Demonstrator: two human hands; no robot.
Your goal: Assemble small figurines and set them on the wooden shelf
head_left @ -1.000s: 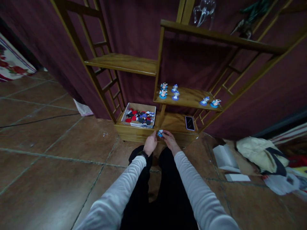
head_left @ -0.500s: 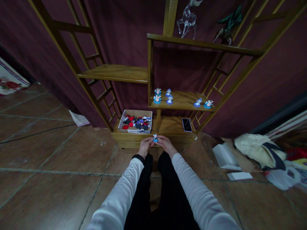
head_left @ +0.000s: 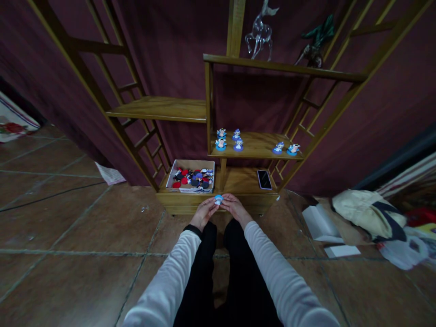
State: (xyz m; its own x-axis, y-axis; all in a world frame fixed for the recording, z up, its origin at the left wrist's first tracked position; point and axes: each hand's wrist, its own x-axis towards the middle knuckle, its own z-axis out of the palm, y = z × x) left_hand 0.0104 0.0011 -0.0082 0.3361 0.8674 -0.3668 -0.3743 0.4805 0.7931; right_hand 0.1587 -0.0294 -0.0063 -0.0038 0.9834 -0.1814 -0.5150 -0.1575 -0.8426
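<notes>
Between my two hands is a small figurine [head_left: 218, 200] with a light-blue round base, the base now uppermost. My left hand [head_left: 204, 213] pinches it from the left, and my right hand [head_left: 235, 209] grips it from the right. Both are in front of the low drawer edge of a wooden shelf unit [head_left: 184, 200]. Just beyond my left hand, a cardboard box [head_left: 170, 184] holds several figurines with red, black and purple bases. On the middle shelf [head_left: 259, 144] stand several figurines, some blue-based [head_left: 221, 145], others purple-based [head_left: 238, 145].
A phone [head_left: 264, 180] lies on the lower shelf at the right. A glass deer [head_left: 260, 34] and a dark green sculpture [head_left: 316, 41] stand on the top shelf. White box pieces [head_left: 320, 222], a cloth bag [head_left: 368, 211] and a plastic bag [head_left: 403, 252] lie on the floor at right.
The figurine has been turned over in my hands, from upright to base-up. Both hands stay on it. The view has shifted slightly.
</notes>
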